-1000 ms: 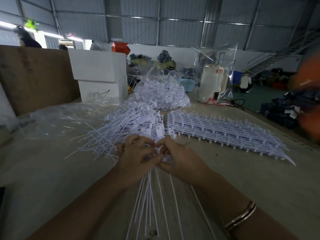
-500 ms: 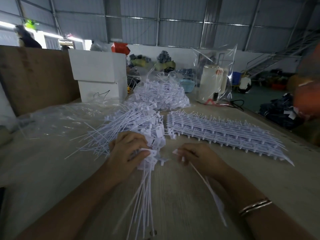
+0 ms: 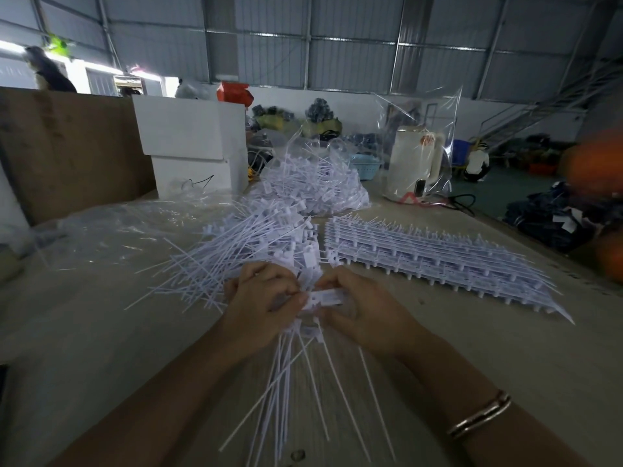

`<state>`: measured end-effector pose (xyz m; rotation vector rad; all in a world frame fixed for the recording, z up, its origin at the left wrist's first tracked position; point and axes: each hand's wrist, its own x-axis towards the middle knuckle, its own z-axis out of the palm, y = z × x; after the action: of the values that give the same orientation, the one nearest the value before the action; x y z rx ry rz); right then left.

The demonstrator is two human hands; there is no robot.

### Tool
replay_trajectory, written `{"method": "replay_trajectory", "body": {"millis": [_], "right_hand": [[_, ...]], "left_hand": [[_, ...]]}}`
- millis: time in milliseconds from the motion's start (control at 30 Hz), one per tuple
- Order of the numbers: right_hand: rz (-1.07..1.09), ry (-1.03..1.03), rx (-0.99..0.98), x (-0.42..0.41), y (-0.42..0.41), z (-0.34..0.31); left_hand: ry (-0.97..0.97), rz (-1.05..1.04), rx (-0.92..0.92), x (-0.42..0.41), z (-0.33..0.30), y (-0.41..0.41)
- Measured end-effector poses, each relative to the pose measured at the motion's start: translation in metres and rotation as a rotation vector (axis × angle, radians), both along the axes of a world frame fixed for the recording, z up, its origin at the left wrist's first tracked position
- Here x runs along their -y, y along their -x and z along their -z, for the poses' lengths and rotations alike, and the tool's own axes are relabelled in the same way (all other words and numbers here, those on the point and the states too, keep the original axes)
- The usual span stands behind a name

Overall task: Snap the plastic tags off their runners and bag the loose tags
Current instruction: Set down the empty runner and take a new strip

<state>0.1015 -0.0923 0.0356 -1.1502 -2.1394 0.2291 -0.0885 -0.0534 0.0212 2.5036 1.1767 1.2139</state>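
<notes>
Left hand (image 3: 266,306): I see its fingers curled round a bunch of white tags (image 3: 290,369), whose thin tails fan out below the fingers toward me.
Right hand (image 3: 365,315): its fingers and thumb pinch the head of one tag (image 3: 325,295), right at the left hand's fingertips; the two hands meet there.
Loose tags (image 3: 236,251): a scattered pile just beyond the left fingers, touching the held bunch.
Runners (image 3: 435,261): flat stacked rows beyond the right fingers, near but apart from them.
Bagged tags (image 3: 312,187): a heap in clear plastic, well beyond both hands.
Table (image 3: 101,332): pale, under it all.
Bangle (image 3: 480,417): on my right wrist.
</notes>
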Motion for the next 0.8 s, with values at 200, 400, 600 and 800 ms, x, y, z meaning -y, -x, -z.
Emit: {"method": "replay_trajectory", "body": {"millis": [200, 400, 600, 800], "right_hand": [[0.12, -0.073, 0.201, -0.007, -0.01, 0.002], [-0.025, 0.181, -0.054, -0.003, -0.014, 0.0], [0.123, 0.18, -0.192, -0.002, -0.035, 0.003], [0.224, 0.081, -0.025, -0.017, 0.008, 0.023]], "left_hand": [[-0.087, 0.059, -0.053, 0.0, -0.002, 0.003], [-0.242, 0.126, -0.087, 0.001, -0.012, 0.007], [-0.159, 0.016, 0.054, 0.003, -0.011, 0.02], [-0.105, -0.252, -0.129, 0.005, -0.002, 0.001]]}}
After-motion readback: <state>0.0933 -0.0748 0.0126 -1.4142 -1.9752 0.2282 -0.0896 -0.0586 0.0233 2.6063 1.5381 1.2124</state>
